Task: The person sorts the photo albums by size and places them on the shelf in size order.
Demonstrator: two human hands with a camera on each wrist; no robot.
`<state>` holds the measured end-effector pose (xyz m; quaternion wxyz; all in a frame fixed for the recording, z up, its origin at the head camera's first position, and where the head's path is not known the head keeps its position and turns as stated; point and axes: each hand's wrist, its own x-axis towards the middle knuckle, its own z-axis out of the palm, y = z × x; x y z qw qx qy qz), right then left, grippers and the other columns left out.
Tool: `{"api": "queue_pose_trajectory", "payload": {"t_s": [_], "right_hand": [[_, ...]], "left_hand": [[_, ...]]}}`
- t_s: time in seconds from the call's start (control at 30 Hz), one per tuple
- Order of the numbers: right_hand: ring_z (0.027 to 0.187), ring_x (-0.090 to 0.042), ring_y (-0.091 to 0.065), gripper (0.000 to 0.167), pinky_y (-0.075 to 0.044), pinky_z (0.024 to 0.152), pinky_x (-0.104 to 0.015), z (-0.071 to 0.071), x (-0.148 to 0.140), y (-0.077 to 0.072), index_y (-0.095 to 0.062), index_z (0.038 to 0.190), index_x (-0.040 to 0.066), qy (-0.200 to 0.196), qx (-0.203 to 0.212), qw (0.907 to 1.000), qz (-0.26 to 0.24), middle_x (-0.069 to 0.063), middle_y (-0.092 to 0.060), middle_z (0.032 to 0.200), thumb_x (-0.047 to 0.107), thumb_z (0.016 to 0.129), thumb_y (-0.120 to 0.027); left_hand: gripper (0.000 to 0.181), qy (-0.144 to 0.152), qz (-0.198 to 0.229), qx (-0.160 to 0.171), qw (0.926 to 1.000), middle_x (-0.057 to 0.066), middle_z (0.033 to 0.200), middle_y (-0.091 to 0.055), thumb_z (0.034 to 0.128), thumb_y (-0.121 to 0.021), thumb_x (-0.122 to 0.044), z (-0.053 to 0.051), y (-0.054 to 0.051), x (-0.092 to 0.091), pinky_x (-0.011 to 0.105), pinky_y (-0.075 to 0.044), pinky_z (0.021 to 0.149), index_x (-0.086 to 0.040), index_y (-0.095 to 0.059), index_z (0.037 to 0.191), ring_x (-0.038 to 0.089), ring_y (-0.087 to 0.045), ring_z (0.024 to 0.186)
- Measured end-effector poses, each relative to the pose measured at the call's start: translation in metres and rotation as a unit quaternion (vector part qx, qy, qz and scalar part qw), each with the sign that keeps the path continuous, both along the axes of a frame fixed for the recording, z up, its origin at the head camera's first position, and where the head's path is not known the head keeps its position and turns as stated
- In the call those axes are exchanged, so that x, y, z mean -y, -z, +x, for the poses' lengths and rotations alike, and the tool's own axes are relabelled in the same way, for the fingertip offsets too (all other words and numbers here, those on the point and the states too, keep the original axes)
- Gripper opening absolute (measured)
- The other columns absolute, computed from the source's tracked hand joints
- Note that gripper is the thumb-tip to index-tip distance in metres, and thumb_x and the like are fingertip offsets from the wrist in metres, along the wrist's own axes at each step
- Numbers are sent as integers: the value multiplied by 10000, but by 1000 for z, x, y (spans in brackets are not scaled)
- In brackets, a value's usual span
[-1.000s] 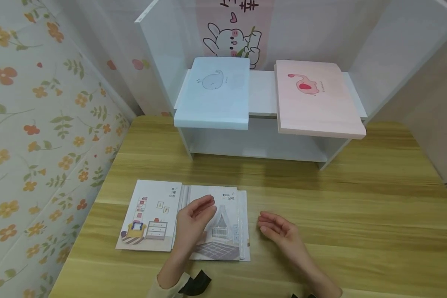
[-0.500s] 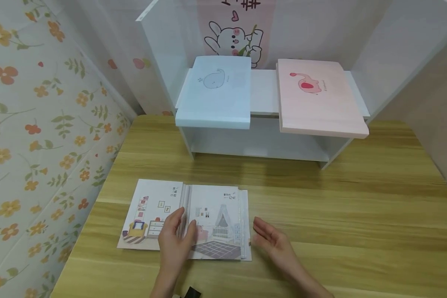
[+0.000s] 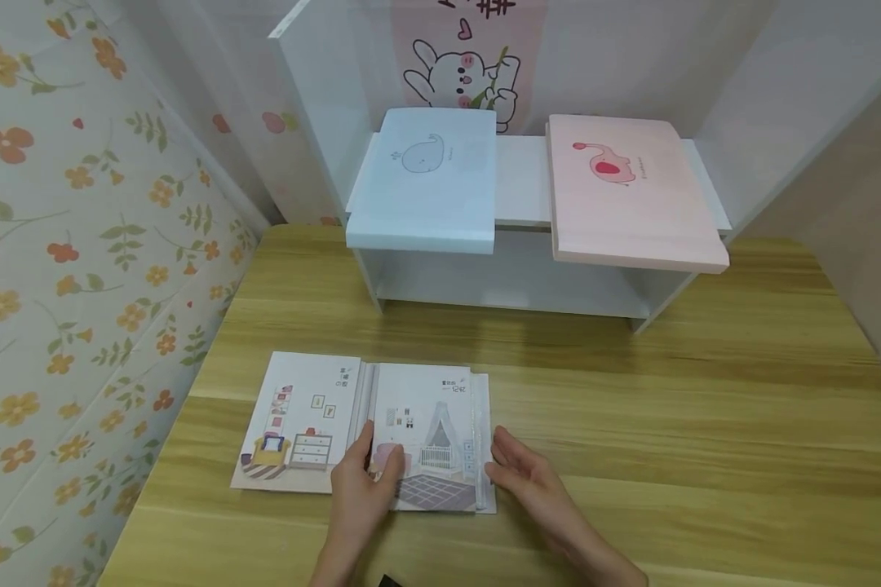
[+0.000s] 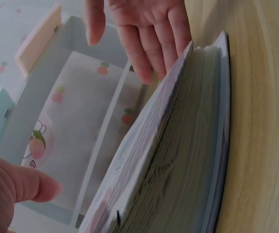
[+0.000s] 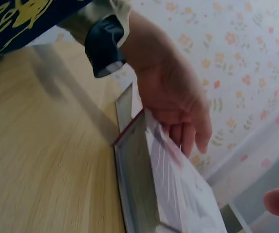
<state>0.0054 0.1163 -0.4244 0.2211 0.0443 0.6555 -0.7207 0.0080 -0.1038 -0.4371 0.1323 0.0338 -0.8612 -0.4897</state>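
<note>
Between the left hand (image 3: pixel 360 485) and the right hand (image 3: pixel 532 481), the crib-pictured book (image 3: pixel 440 432) is placed, long axis directed forward. Fingers and thumbs are held apart.

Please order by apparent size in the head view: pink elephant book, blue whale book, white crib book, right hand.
1. Pink elephant book
2. Blue whale book and white crib book look alike, unranked
3. Right hand

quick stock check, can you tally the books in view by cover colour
Pale blue: 1, whale book on the shelf unit
Pink: 1, elephant book on the shelf unit
White with room drawings: 2, left book and right book on the table
Total: 4
</note>
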Motion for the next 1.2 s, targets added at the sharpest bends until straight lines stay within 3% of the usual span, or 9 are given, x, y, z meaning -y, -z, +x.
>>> {"api": "queue_pose_trajectory", "payload": {"t_s": [0.1, 0.23, 0.47, 0.77, 0.9, 1.07, 1.2], "right_hand": [[1369, -365, -176, 688, -267, 1071, -429, -2, 1, -2, -155, 1428, -135, -41, 307, 9993, -222, -271, -137, 1501, 117, 922, -546], [1378, -392, -139, 682, -393, 986, -506, -10, -3, -4, -115, 1437, -123, 17, 767, 9956, -528, -278, -115, 1506, 131, 941, -508], [1371, -372, -184, 697, -452, 908, -479, -25, -18, -4, -112, 1443, -109, -79, 1377, 9839, -1139, -272, -149, 1504, 162, 930, -498], [1239, -258, -383, 643, -480, 854, -421, -34, -20, -3, -228, 1404, -125, 19, 1726, 9792, -1065, -196, -375, 1379, 200, 932, -519], [1312, -341, -312, 652, -458, 864, -450, -34, -20, -6, -213, 1410, -127, -130, 1718, 9810, -896, -251, -319, 1424, 215, 938, -505], [1367, -407, -187, 672, -420, 907, -526, -29, -22, -9, -171, 1418, -131, -425, 1724, 9807, -813, -283, -203, 1481, 224, 943, -486], [1361, -397, -198, 668, -417, 925, -507, -28, -21, -9, -160, 1422, -127, -331, 1769, 9790, -958, -276, -215, 1470, 215, 947, -483]], "left_hand": [[483, 32, 98, 114, 9999, 409, 1140, -519, 795, -660, 23, -1, 0, 1, 466, -490, 809, 266, -468, 1165, 417, -532, 1077], [454, 94, 331, 317, 9989, 396, 1108, -546, 818, -639, 12, -2, -1, 4, 432, -499, 807, 262, -476, 1160, 429, -563, 1043], [379, 112, 552, 657, 9962, 272, 963, -657, 840, -630, -19, -7, -5, 4, 264, -553, 649, 203, -549, 1136, 286, -664, 810], [329, 98, 444, 851, 9953, 258, 946, -664, 833, -639, -1, -10, -7, 3, 257, -553, 660, 179, -587, 1103, 264, -668, 795], [348, 195, 326, 885, 9954, 263, 953, -661, 811, -664, 11, -10, -5, 7, 250, -550, 656, 178, -585, 1106, 267, -665, 811], [375, 221, 47, 1038, 9943, 204, 897, -676, 804, -688, -5, -8, -3, 11, 177, -466, 555, 160, -582, 1124, 149, -587, 694], [370, 195, -5, 927, 9955, 198, 884, -678, 791, -697, 5, -8, -2, 8, 179, -485, 567, 159, -591, 1110, 158, -606, 704]]}}
